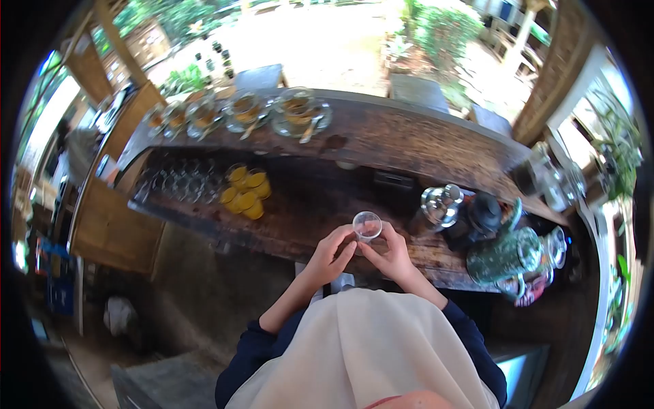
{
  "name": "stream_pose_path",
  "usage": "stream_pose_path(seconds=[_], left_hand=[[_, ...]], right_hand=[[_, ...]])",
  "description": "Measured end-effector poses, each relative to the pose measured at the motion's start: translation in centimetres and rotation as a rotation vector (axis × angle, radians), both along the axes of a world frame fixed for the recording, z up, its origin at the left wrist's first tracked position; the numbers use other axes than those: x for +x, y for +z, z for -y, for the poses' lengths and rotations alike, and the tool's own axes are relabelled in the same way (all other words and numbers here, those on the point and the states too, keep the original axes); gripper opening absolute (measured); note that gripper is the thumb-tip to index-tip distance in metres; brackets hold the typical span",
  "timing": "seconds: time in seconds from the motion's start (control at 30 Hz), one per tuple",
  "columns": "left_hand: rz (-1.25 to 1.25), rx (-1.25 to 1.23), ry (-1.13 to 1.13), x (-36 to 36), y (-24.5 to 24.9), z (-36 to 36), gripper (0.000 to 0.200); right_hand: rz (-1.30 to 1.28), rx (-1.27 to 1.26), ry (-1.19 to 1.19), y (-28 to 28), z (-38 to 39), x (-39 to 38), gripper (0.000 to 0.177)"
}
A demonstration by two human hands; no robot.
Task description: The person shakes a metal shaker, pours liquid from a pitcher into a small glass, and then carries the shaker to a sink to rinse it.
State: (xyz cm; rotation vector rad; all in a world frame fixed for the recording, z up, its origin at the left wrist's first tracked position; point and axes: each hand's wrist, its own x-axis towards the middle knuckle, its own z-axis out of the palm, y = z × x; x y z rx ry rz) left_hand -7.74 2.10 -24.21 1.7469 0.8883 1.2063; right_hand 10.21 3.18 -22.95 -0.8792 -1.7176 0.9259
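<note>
A small clear glass (367, 225), which looks empty, is held between both hands over the near edge of the dark wooden counter (306, 225). My left hand (335, 251) has its fingers closed on the glass's left side. From the right, my right hand (390, 253) grips the same glass with thumb and fingers. To the left on the counter stands a group of small glasses with yellow-orange contents (245, 191). Beyond them are rows of clear glasses (180, 180).
Several cups on saucers with spoons (298, 112) line the raised wooden ledge (402, 133). On the right stand a metal shaker (441, 206), a black item (484, 215), a large green jug (504, 258) and glass jars (552, 177). Stools are beyond the ledge.
</note>
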Motion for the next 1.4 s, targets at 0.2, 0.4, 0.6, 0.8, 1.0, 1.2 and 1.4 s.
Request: stream_pose_path(seconds=[0.2,0.4,0.6,0.8,1.0,1.2,1.4], left_hand=[[-0.144,-0.132,-0.374,6.2,-0.1,-0.8,0.037],[-0.196,-0.071,-0.567,11.1,-2.0,-0.7,0.045],[-0.229,-0.047,-0.706,15.3,-3.7,-0.8,0.051],[-0.335,-0.001,-0.747,18.4,-4.4,-0.6,0.06],[-0.34,0.004,-0.728,19.3,-5.0,-0.1,0.062],[-0.366,-0.016,-0.692,19.0,-5.5,0.1,0.063],[-0.312,-0.049,-0.632,17.8,-4.2,0.1,0.058]], right_hand=[[0.082,-0.097,-0.317,-2.2,4.9,6.9,0.033],[0.032,-0.148,-0.651,-5.4,8.1,10.8,0.03],[-0.054,-0.179,-0.85,-6.2,8.7,13.4,0.032],[-0.09,-0.193,-0.956,-7.3,8.8,15.4,0.033],[-0.086,-0.15,-1.005,-7.9,9.0,15.6,0.034],[-0.02,-0.25,-0.915,-8.4,9.2,16.1,0.045],[-0.114,-0.084,-0.955,-7.3,10.3,15.0,0.063]])
